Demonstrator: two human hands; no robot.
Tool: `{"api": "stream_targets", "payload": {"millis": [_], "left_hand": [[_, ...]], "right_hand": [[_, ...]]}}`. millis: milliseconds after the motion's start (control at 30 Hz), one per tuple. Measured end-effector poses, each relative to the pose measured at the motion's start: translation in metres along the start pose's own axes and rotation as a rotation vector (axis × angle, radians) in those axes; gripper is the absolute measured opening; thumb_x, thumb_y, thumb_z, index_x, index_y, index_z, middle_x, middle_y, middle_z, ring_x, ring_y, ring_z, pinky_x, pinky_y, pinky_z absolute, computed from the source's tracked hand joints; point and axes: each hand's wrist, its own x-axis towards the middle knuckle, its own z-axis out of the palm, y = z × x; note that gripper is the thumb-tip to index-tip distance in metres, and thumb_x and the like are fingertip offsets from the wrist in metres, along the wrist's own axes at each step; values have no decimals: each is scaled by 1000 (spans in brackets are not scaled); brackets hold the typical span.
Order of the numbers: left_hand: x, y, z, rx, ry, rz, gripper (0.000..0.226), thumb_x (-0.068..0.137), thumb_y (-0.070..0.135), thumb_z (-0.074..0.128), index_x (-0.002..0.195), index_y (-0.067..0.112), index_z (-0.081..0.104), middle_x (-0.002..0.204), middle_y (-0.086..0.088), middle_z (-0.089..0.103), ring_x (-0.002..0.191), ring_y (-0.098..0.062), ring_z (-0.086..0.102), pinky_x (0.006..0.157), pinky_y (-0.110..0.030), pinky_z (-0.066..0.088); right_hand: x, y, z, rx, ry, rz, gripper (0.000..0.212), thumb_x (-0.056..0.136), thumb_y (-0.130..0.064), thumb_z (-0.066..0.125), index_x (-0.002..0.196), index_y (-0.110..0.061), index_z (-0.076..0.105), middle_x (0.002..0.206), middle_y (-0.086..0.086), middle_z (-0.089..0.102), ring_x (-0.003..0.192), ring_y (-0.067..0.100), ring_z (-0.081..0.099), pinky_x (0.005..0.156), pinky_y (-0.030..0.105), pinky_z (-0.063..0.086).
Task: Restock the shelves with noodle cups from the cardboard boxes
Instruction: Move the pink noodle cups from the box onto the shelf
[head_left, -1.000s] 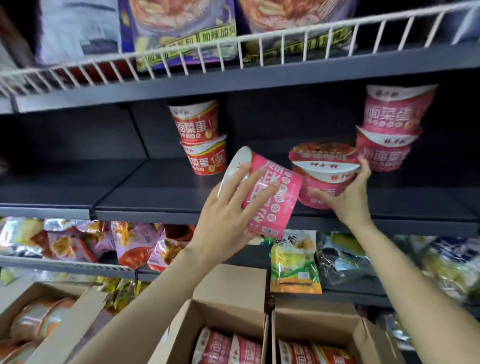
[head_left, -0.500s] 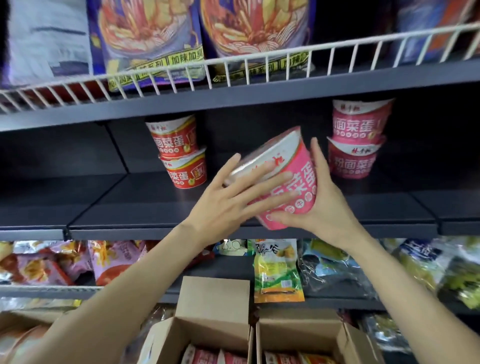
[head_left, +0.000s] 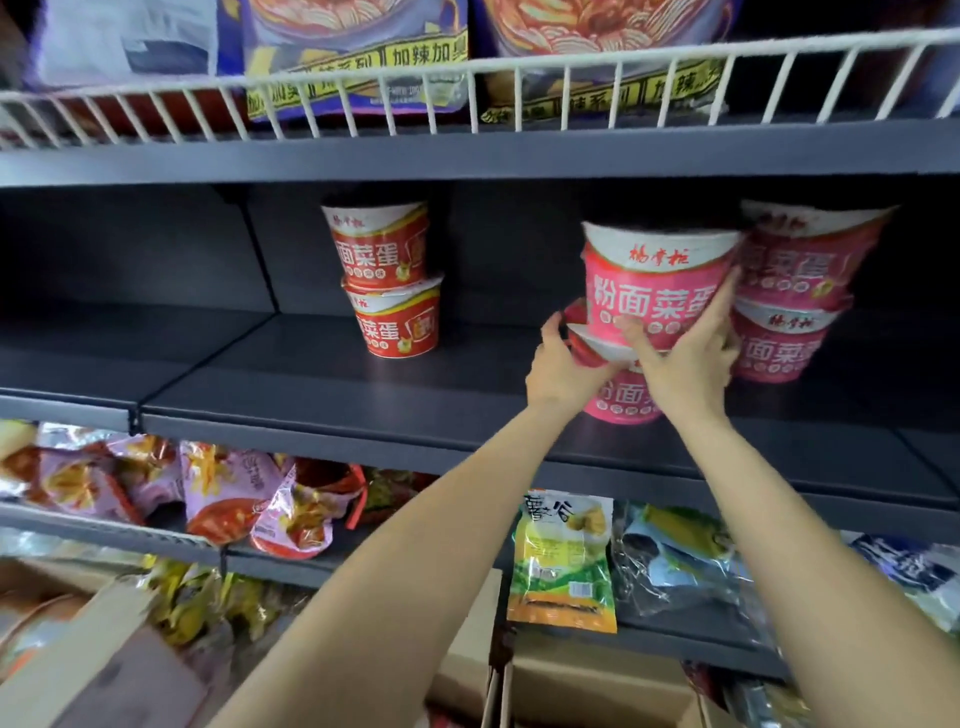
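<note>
A pink noodle cup (head_left: 654, 280) stands upright on top of a second pink cup (head_left: 618, 405) on the dark middle shelf (head_left: 363, 395). My right hand (head_left: 685, 364) grips the upper cup from below, thumb on its front and fingers up its right side. My left hand (head_left: 561, 369) holds the lower cup at its lid rim. Just to the right stands a stack of two more pink cups (head_left: 800, 270). Two red cups (head_left: 384, 260) are stacked further left. Open cardboard boxes (head_left: 597, 691) sit at the bottom edge, their contents mostly out of view.
A white wire rail (head_left: 467, 88) fronts the top shelf, which holds large noodle bags. Snack bags (head_left: 561, 561) fill the lower shelf. Another cardboard box (head_left: 78, 665) lies at the lower left. The middle shelf is bare to the left of the red cups.
The tilted pink cup was turned upright and carried right onto the pink cup on the shelf. My left hand left its side and now holds the lower cup's rim.
</note>
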Motion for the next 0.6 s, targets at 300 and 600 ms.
{"api": "stream_targets", "payload": {"millis": [300,600], "left_hand": [[39,8,36,-385,-102,-85,60,89,14,58,145,20,35,133,-9,56,116,-25,55,99,-35,45],[-130,-118,-81,17,110,397,36,90,-7,48,119,10,60,109,-1,68,102,-11,63,90,-24,49]], "right_hand": [[30,20,-1,-223,-279,-121,57,90,0,51,145,-8,37,152,15,30,139,29,29,112,27,19],[-143,32,20,-147,-400,-412,24,92,-10,52,108,-14,69,107,0,67,117,24,51,100,32,36]]}}
